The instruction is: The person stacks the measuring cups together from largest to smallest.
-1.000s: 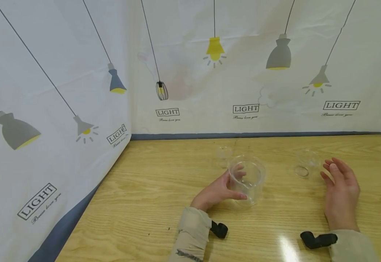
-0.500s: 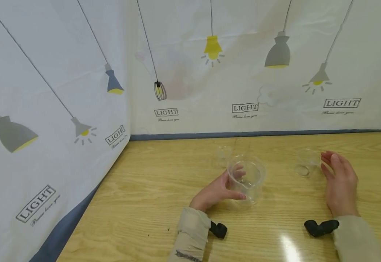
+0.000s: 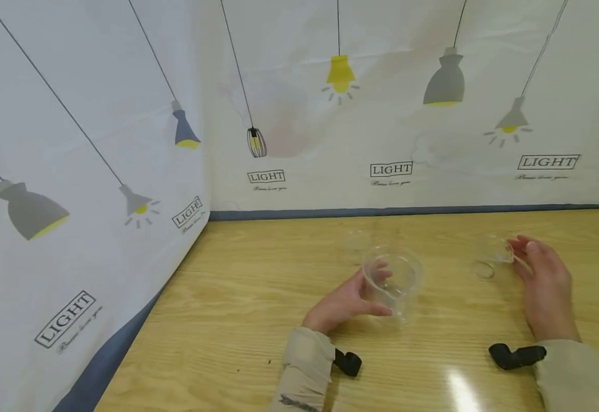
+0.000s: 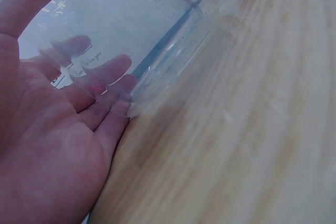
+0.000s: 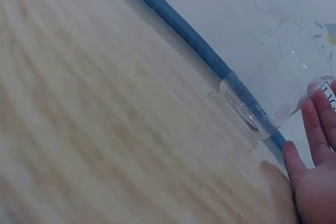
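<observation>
One beaker is in hand; the other, we judge, is not yet gripped.
In the head view, our left hand [image 3: 348, 302] clasps the large beaker [image 3: 404, 294], while our right hand [image 3: 548, 286] sits at the small beaker [image 3: 491, 250]'s right side. In the left wrist view, we see our fingers curved round the large beaker's wall near its base. In the right wrist view, our thumb stands apart from the upright small beaker, fingers by its spout; contact we cannot tell.

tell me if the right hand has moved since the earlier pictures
Yes: against the rightmost LIGHT print in the head view, the right hand has moved forward and slightly left, toward the rightmost clear beaker.
</observation>
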Available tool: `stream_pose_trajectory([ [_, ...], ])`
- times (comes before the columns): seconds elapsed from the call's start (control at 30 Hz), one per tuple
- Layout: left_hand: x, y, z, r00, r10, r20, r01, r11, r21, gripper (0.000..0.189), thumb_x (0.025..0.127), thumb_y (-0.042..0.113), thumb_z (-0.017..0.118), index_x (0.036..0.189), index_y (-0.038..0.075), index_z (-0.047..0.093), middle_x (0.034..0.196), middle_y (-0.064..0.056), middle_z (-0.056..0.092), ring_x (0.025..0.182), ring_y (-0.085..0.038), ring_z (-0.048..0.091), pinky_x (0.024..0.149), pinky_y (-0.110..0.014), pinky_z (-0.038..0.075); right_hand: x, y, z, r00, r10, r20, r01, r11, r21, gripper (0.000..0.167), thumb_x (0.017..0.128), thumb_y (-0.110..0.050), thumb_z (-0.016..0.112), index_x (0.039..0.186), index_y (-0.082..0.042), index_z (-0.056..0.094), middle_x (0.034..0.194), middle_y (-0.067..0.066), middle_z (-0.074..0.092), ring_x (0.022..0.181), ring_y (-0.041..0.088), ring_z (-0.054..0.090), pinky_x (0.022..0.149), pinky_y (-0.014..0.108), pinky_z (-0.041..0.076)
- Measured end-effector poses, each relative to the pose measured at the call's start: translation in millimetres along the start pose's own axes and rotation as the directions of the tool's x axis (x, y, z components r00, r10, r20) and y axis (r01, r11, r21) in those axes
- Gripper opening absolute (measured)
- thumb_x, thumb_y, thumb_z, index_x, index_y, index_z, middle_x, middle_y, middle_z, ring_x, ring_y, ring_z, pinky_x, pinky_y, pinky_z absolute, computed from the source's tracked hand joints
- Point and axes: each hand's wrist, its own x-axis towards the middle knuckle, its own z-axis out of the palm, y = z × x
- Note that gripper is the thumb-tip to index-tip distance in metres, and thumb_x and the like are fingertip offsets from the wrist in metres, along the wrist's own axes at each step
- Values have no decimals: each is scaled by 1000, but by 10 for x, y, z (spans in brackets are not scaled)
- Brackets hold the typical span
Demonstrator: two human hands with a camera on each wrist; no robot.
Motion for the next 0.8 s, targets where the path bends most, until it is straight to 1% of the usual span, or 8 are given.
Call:
stream_pose_trajectory([
  [0.13, 4, -8, 6, 1000, -7, -3, 7, 1000, -5, 85, 72, 15, 75, 139, 31, 24, 138, 3, 36, 123, -11, 35, 98, -27, 28, -41, -22, 0, 999, 13, 36, -11, 998, -55, 40, 93, -9, 43, 130, 6, 36, 125, 13, 47, 118, 19, 42, 91, 20, 38],
  [0.27, 7, 10, 24, 1000, -20, 10, 20, 1000, -12, 85, 73, 16, 74, 139, 31, 24, 139, 2, 35, 125, -11, 33, 99, -28, 27, -81, -48, 2, 999, 34, 42, -26, 983, -180, 42, 94, -11, 43, 134, -2, 34, 132, 11, 41, 122, 14, 38, 92, 17, 35],
  [0.4, -31, 88, 30, 1000, -31, 5, 31, 999, -16, 81, 73, 15, 74, 137, 34, 26, 140, -1, 34, 126, -12, 31, 100, -29, 26, -99, -47, 11, 997, 69, 33, -55, 942, -331, 45, 94, -13, 44, 137, -11, 31, 138, 6, 35, 125, 9, 33, 91, 13, 33],
  [0.5, -56, 168, 36, 1000, -28, 15, 28, 999, -21, 80, 74, 14, 73, 136, 35, 27, 140, -4, 34, 127, -15, 31, 101, -31, 25, -96, -43, 2, 995, 98, 31, -77, 910, -408, 50, 93, -15, 46, 139, -16, 27, 140, 3, 33, 126, 7, 31, 89, 10, 33],
  [0.57, -65, 211, 40, 999, -25, 26, 26, 999, -24, 80, 74, 14, 73, 136, 35, 27, 140, -4, 33, 127, -16, 31, 101, -31, 25, -90, -44, -6, 992, 121, 26, -95, 880, -466, 53, 93, -17, 48, 140, -19, 25, 141, 0, 32, 126, 5, 30, 88, 7, 31],
  [0.63, -66, 233, 42, 999, -26, 30, 27, 999, -26, 80, 75, 14, 73, 136, 35, 26, 140, -4, 33, 127, -16, 31, 101, -32, 26, -72, -40, -10, 988, 154, 20, -127, 871, -475, 56, 92, -17, 50, 141, -23, 23, 142, -2, 30, 127, 4, 27, 89, 7, 30],
  [0.67, -67, 239, 42, 999, -25, 28, 26, 999, -21, 80, 74, 14, 73, 136, 35, 26, 140, -4, 33, 127, -16, 31, 101, -32, 25, -63, -38, -9, 985, 171, 14, -142, 859, -491, 58, 91, -17, 51, 141, -25, 22, 143, -4, 29, 128, 3, 25, 90, 7, 29],
  [0.8, -72, 246, 38, 999, -26, 23, 26, 1000, -2, 82, 74, 14, 73, 139, 30, 25, 140, -4, 34, 126, -14, 32, 101, -32, 24, -39, -27, 0, 976, 217, 0, -185, 832, -522, 63, 90, -17, 53, 142, -29, 19, 144, -6, 25, 131, 4, 18, 95, 8, 23],
])
